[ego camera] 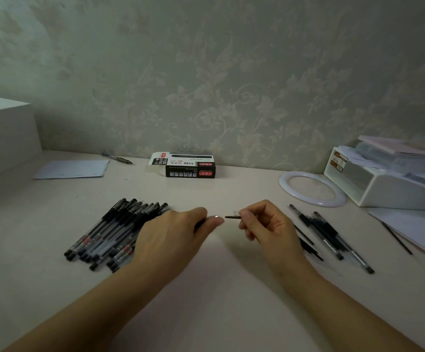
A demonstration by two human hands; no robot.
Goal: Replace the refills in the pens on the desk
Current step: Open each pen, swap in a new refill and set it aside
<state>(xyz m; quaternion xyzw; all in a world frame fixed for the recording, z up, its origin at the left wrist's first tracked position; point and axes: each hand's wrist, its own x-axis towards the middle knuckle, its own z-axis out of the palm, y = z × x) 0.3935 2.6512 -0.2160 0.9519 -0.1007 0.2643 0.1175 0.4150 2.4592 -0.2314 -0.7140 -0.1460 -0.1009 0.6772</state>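
My left hand (178,232) is closed on a pen part whose small pale tip (216,216) pokes out past the thumb; most of it is hidden in the fist. A short gap away, my right hand (264,224) pinches a thin black refill (231,217) with its dark end pointing left at that tip. Left of my hands lies a pile of several black capped pens (112,232). To the right lie several more pens and loose refills (330,237).
A black and white refill box (191,168) stands open at the back by the wall. A white ring (313,189), a white plastic organiser (389,181) and papers (414,224) fill the right. A blue sheet (74,168) and one pen (117,158) lie back left.
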